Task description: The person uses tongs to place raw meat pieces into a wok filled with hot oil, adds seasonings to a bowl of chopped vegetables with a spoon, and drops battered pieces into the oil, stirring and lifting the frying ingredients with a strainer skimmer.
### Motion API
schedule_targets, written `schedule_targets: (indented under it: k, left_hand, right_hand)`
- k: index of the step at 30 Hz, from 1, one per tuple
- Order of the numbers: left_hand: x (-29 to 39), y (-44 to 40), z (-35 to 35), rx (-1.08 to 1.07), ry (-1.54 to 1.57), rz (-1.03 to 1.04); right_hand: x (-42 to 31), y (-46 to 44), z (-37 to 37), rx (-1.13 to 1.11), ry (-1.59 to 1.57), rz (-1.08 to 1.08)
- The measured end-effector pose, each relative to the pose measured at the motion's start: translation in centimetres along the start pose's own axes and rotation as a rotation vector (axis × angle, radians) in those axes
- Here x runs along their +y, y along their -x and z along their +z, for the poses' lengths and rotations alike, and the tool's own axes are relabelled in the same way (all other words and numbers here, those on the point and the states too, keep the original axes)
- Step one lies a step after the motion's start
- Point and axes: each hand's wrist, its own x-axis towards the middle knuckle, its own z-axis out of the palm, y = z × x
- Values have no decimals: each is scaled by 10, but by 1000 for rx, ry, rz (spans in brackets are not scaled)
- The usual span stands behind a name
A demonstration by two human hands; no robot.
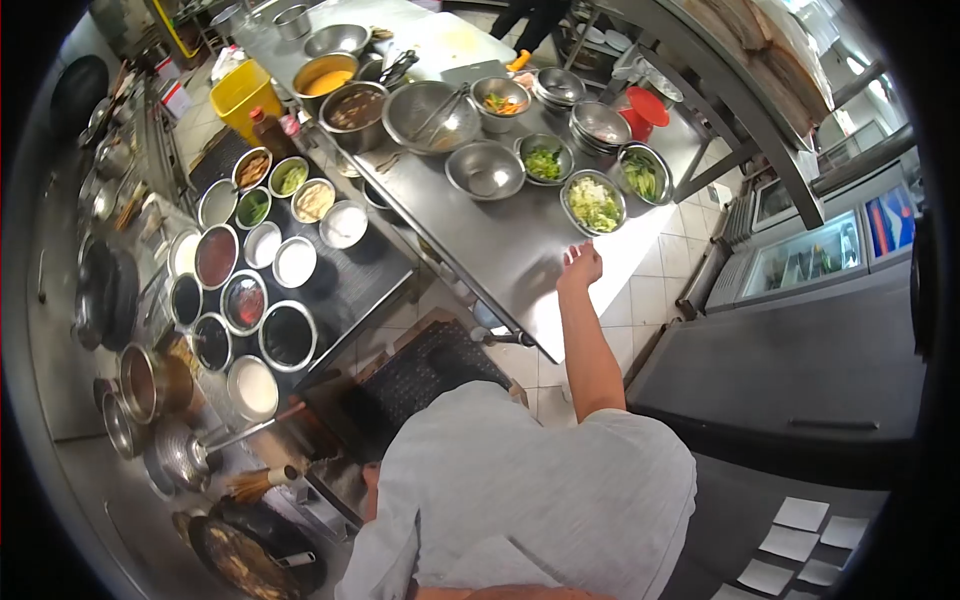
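Observation:
My right hand point(582, 265) is reached out over the steel table point(490, 245), its fingers curled closed. Small pale spots show at the fingertips; whether they are food or glare I cannot make out. Just beyond the hand stands a steel bowl of chopped pale green and white vegetables point(594, 206). Close by are a bowl of cut green pieces point(641, 176), a bowl of chopped greens point(543, 161) and an empty steel bowl point(485, 171). Of my left side only a bit of skin point(371, 488) shows beside the grey shirt; its fingers are hidden.
To the left, a dark counter point(365, 285) carries several round containers of sauces and seasonings. A wok point(245, 555) and a bamboo brush point(262, 484) lie at lower left. An overhead shelf frame point(745, 110) crosses the right. Another person's legs point(535, 22) show behind the table.

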Motion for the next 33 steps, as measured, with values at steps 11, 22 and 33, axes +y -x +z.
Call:
schedule_targets:
  k: [11,22,33]
  left_hand:
    - [110,-61,11,-30,564,-253]
    - [114,-60,-26,-147,576,35]
    - [346,2,-132,-357,810,488]
  right_hand:
    - [-50,-105,18,141,225,138]
    - [-87,-82,19,-28,592,-148]
    - [-30,166,-12,-763,550,62]
